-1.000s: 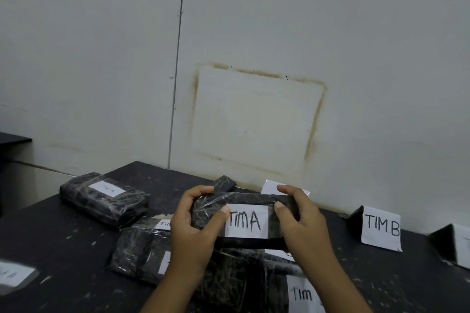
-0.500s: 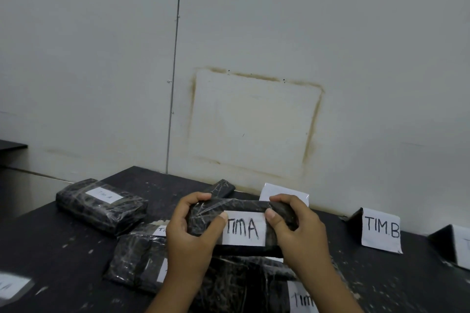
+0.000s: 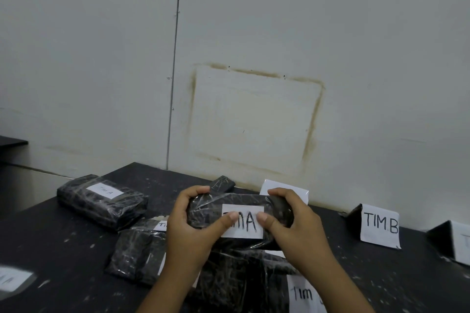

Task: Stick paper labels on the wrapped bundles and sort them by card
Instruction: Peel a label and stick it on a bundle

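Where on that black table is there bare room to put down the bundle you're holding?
Bare table lies between the held bundle and the TIM B card. Another open strip runs along the near left edge, in front of the far-left bundle. Under both hands it is crowded with piled bundles.

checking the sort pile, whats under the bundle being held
More wrapped bundles lie on the table under the held bundle, one with a label reading "TIM". Both hands hide the rest of that pile.
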Available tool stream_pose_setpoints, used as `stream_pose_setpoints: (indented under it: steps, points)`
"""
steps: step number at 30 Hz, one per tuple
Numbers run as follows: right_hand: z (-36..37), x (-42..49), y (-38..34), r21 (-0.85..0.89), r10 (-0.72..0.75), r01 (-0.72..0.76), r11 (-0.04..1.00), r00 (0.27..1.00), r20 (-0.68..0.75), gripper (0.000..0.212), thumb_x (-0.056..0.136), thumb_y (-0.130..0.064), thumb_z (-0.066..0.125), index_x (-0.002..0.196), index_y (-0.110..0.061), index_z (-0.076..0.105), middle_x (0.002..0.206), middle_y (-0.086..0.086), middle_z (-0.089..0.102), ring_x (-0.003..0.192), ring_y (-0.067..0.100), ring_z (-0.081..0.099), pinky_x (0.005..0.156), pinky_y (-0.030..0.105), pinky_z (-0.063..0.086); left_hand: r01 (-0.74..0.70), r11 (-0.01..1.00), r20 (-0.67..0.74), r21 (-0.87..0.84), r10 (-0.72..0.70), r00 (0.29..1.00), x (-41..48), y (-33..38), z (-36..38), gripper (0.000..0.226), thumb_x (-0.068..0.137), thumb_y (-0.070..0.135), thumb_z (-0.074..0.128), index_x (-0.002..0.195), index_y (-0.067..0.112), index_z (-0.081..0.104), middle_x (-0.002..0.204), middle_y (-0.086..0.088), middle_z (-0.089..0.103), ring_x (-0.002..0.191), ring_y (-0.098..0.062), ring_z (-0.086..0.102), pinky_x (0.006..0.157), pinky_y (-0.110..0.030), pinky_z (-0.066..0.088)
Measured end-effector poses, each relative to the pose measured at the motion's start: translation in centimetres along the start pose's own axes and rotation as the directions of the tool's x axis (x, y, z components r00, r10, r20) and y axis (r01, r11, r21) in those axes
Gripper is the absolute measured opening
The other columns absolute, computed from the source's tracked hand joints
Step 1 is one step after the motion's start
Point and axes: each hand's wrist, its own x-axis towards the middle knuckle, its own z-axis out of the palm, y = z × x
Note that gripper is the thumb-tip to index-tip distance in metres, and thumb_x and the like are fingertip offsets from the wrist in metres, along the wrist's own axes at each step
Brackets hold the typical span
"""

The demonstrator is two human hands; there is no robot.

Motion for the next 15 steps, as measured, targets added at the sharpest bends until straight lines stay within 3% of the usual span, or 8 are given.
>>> stream_pose_setpoints:
  steps: [3,8,10,12,15]
  points:
    - [-0.25,0.0,0.0,0.007,-0.021,0.021,1.0,1.0,0.007,0.031,0.084,-0.014,0.066,0.1,-0.038,0.054,0.092,-0.017,0.061,0.083,-0.001,0.059,0.061,0.003,0.044,0.044,0.999,-0.001,-0.021,-0.044,0.999,0.04,-0.34,-0.03,0.048,0.058,0.013,0.085,0.096,0.031,0.062,0.097,0.017,0.065,0.09,-0.01,0.067,0.071,-0.033,0.059]
    - [-0.24,0.04,-0.26,-0.008,-0.022,0.022,1.0,0.998,0.058,0.032,0.091,-0.016,0.055,0.105,-0.043,0.047,0.099,-0.015,0.06,0.089,0.002,0.059,0.069,0.015,0.048,0.044,0.999,0.019,-0.012,-0.043,0.999,0.4,-0.57,-0.27,0.043,0.067,0.012,0.083,0.095,0.038,0.062,0.103,0.016,0.062,0.103,-0.022,0.064,0.08,-0.048,0.057]
    - [-0.25,-0.07,-0.28,-0.018,-0.01,0.012,1.0,0.996,0.091,0.034,0.087,-0.026,0.06,0.107,-0.046,0.042,0.106,-0.016,0.058,0.095,0.001,0.056,0.074,0.016,0.047,0.032,0.999,0.03,-0.003,-0.032,0.999,0.51,-0.48,-0.36,0.042,0.069,0.01,0.081,0.096,0.035,0.061,0.098,0.025,0.061,0.103,-0.016,0.062,0.083,-0.047,0.056]
    - [-0.15,-0.23,-0.24,-0.069,-0.003,0.012,0.998,0.992,0.128,0.051,0.074,-0.041,0.072,0.11,-0.049,0.036,0.11,-0.021,0.052,0.099,0.0,0.053,0.081,0.018,0.045,0.021,1.0,0.048,0.018,-0.022,0.999,0.63,-0.39,-0.51,0.042,0.07,0.009,0.08,0.099,0.032,0.06,0.097,0.03,0.06,0.102,-0.007,0.061,0.083,-0.042,0.056]
    - [0.02,-0.25,-0.21,-0.152,-0.002,0.022,0.988,0.992,0.13,0.067,0.067,-0.044,0.078,0.114,-0.046,0.031,0.113,-0.018,0.048,0.105,0.005,0.049,0.09,0.025,0.044,0.058,0.998,0.118,0.018,-0.06,0.991,0.67,-0.19,-0.91,0.049,0.064,0.012,0.084,0.103,0.031,0.059,0.096,0.03,0.06,0.096,-0.005,0.063,0.071,-0.027,0.058]
